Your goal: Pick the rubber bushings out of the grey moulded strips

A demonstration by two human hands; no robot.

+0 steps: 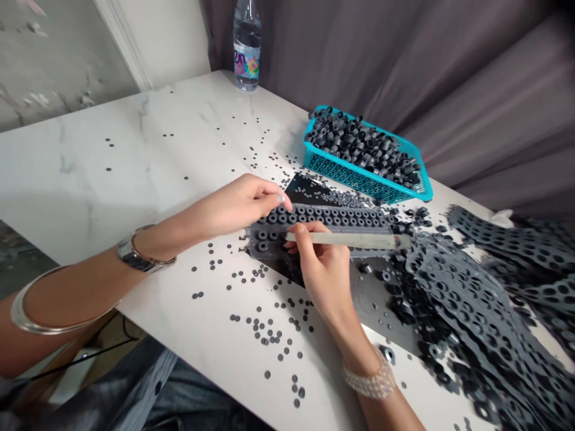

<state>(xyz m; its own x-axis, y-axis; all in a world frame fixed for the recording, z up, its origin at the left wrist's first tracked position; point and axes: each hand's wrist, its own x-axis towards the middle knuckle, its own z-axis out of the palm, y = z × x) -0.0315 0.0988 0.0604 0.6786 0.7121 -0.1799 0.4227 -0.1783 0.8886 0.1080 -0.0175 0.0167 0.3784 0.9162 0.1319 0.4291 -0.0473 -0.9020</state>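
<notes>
A grey rubber sheet of round rings (341, 219) lies in front of me on a dark mat (381, 293). My right hand (326, 263) is closed around a pale, flat stick-like tool (359, 240). Its near end points left over the lower row of rings, and its far end reaches toward the right edge of the sheet. Over the sheet's left end, my left hand (247, 206) has its thumb and fingertips pressed together. Whatever lies between those fingertips, if anything, is too small to tell.
A turquoise basket (345, 170) full of dark rings stands behind the sheet. Punched-out sheets (485, 305) and loose rings (404, 308) pile up at the right. Small grey discs (269, 329) are scattered over the white table (148, 137). A water bottle (247, 51) stands at the back.
</notes>
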